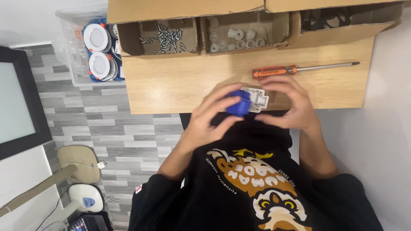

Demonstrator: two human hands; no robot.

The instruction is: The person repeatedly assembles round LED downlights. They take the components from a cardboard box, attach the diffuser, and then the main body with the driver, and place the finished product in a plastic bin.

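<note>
Blue-and-white plastic part point(247, 101), pinched between both hands' fingers point(222, 99)

Both hands meet at the near edge of the wooden table point(171, 85). The left hand point(209, 117) wraps its fingers around a blue plastic part point(238, 104), which touches a white plastic fitting point(257, 97) held by the right hand point(289, 105). Just behind the hands lies an orange-handled screwdriver point(299, 69). Further behind it, at the far edge of the table, stand open cardboard boxes: one with screws point(165, 39), one with white plastic caps point(236, 39).
</note>
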